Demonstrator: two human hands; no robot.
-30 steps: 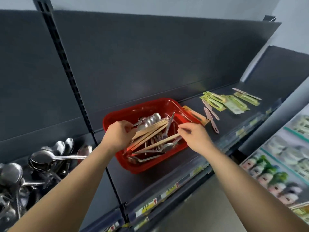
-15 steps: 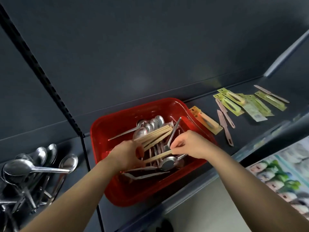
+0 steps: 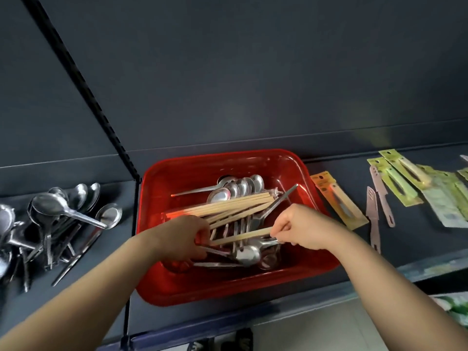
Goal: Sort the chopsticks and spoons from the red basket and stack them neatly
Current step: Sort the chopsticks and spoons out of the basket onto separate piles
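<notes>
Two bare hands work inside a red basket (image 3: 311,171) on a dark shelf (image 3: 410,239), seen from the head camera, the only view. The left hand (image 3: 181,235) is closed around the near-left ends of a fan of wooden chopsticks (image 3: 240,205), which slant up to the right across the basket's middle. The right hand (image 3: 302,228) pinches the right end of a single chopstick (image 3: 243,236) between thumb and fingertips; its other end reaches toward the left hand. Beneath the sticks lie steel spoons (image 3: 240,186), a row of bowls nested at the far side, more handles and bowls tangled at the near side. Left of the basket, beyond the shelf upright, a loose heap of steel spoons (image 3: 68,214) rests on the next shelf section. To the right lie carded knives (image 3: 338,201) and other packets, no part of the job. Sorting looks only partly done, with both kinds mixed in the basket. The chopsticks should be light, stiff and dry enough to grip, but thin and apt to roll or splay, so gathering them near one end and squaring the tips seems wise. The spoons, heavier, slick and interlocked, would likely lift best by their handles, one nested group at a time.
</notes>
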